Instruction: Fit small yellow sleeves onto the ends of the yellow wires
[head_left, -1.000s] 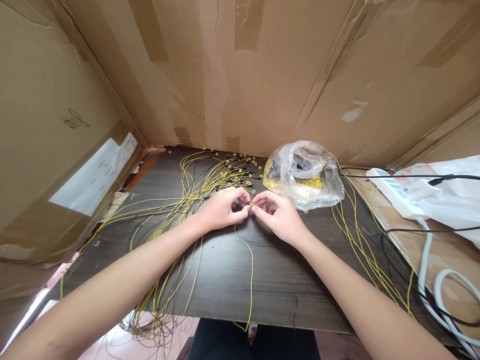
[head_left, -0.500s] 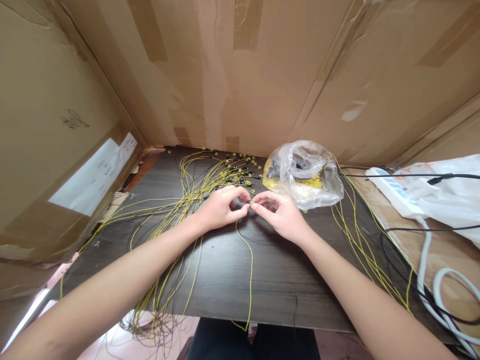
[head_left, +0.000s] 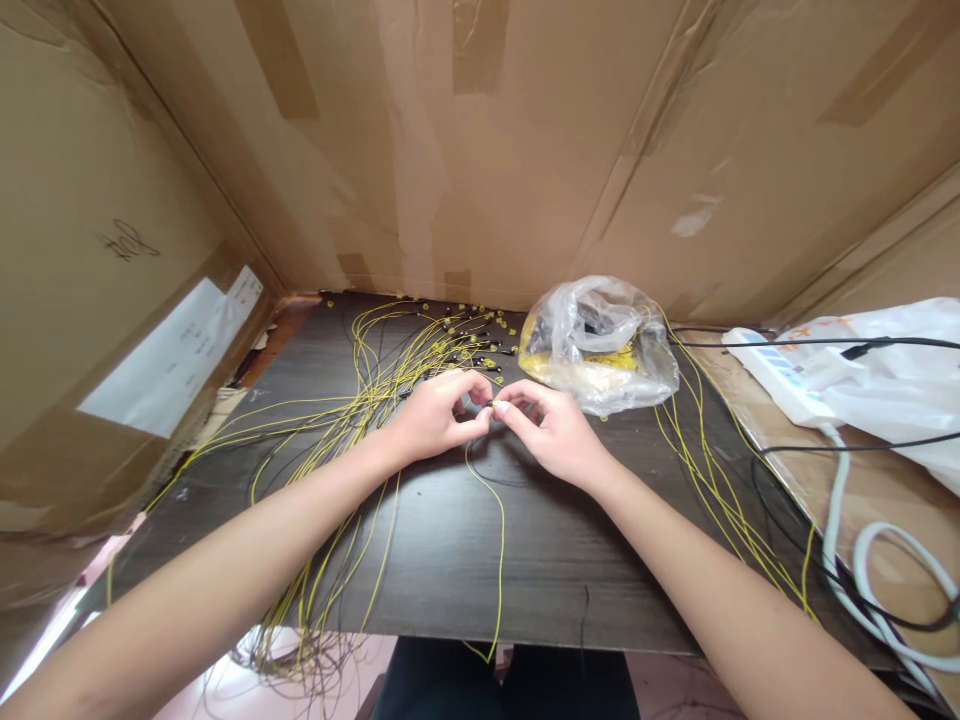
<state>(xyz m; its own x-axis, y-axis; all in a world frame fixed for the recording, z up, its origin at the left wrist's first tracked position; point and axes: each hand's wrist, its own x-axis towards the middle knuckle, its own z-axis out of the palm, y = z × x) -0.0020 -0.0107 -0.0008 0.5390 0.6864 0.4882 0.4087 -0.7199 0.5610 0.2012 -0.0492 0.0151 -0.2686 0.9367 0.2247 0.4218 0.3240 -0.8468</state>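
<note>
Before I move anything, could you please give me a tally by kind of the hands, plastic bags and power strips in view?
Hands: 2 (left hand, right hand)
Plastic bags: 2 (clear bag, white bag)
Power strips: 1 (white power strip)
Total: 5

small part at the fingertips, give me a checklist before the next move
1. Left hand grip on the small part: ok, pinched at the fingertips.
2. Right hand grip: ok, fingertips meet the part's other side.
3. Part's fit and alignment: cannot tell, too small and partly covered.
4. Wire bundle tidy and clear of the left forearm: not ok, strands cross and run beneath it.
5. Clear plastic bag apart from the fingertips: ok, it sits beyond the right hand.
</note>
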